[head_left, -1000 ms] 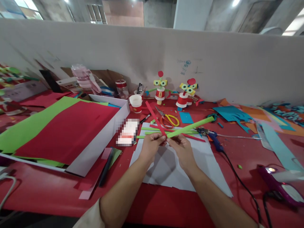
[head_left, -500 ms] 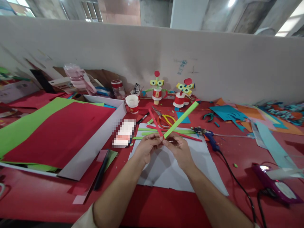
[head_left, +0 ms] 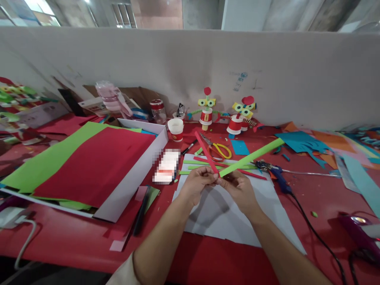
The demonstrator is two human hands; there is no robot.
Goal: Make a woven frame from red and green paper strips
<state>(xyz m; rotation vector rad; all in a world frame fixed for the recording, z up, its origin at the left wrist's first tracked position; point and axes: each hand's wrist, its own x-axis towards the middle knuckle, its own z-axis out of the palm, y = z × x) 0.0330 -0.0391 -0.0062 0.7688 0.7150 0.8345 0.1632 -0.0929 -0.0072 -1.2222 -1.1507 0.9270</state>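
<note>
My left hand (head_left: 199,183) pinches the lower end of a red paper strip (head_left: 206,152), which slants up to the left. Closed on the lower end of a green paper strip (head_left: 252,157) is my right hand (head_left: 239,190); that strip points up to the right. The two strips meet in a V between my fingertips, above white sheets (head_left: 219,221). Behind my hands, more green and red strips (head_left: 249,171) lie across the sheets. Whether the two held ends are stuck together cannot be made out.
A white box (head_left: 130,194) of coloured paper sits left. A glue gun (head_left: 279,178) with a black cable lies right. Behind are yellow-handled scissors (head_left: 222,150), pliers, a paper cup (head_left: 175,130) and paper-cup figures (head_left: 206,114). A purple device (head_left: 356,233) is at the right edge.
The view has turned a little left, so the scene sits farther right. The green strip leans lower to the right than before. Both hands keep their hold at the strips' ends.
</note>
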